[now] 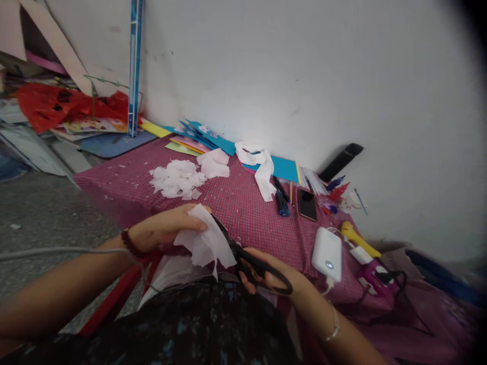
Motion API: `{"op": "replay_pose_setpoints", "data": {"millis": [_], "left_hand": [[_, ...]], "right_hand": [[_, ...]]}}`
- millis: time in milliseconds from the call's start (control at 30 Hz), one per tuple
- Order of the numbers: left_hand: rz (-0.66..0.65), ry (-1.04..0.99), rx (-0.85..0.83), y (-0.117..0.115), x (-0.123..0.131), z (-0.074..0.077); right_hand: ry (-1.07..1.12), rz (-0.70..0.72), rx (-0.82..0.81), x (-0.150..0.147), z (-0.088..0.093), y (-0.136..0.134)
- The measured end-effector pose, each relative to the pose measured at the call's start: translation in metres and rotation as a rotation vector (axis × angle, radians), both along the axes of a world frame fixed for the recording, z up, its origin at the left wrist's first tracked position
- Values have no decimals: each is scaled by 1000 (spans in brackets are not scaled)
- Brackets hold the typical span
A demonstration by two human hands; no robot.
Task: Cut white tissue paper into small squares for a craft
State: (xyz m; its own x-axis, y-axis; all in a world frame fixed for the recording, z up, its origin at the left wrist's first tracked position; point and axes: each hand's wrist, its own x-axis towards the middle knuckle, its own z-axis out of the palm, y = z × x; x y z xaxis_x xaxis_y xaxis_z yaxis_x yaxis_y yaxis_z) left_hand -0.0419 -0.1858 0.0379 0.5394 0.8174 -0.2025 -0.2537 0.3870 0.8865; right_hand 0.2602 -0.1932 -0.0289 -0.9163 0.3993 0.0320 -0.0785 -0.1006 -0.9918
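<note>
My left hand [167, 227] is closed on a sheet of thin white tissue paper [205, 243], held just above my lap. My right hand [274, 276] has its fingers through the black handles of a pair of scissors [251, 261]. The blades run up and left into the tissue paper. Both hands are at the near edge of a low table covered in a maroon checked cloth [247, 213].
A pile of white tissue pieces [177, 178] lies on the cloth. Coloured paper sheets [205, 139] sit by the wall. To the right are pens [281, 197], a phone [306, 204], a white power bank [327, 252] and a yellow glue gun [357, 238]. Clutter fills the far left.
</note>
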Motion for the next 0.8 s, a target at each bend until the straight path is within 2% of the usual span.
{"op": "replay_pose_setpoints", "data": {"millis": [100, 267, 533, 800], "left_hand": [[20, 3, -42, -2, 4, -1], [28, -15, -48, -2, 9, -2], [-39, 36, -82, 3, 2, -14], [-30, 52, -108, -3, 11, -14]], "right_hand": [[68, -72, -66, -1, -2, -4], [42, -163, -124, -3, -1, -10], [12, -157, -108, 1, -1, -9], [-22, -151, -91, -5, 1, -5]]}}
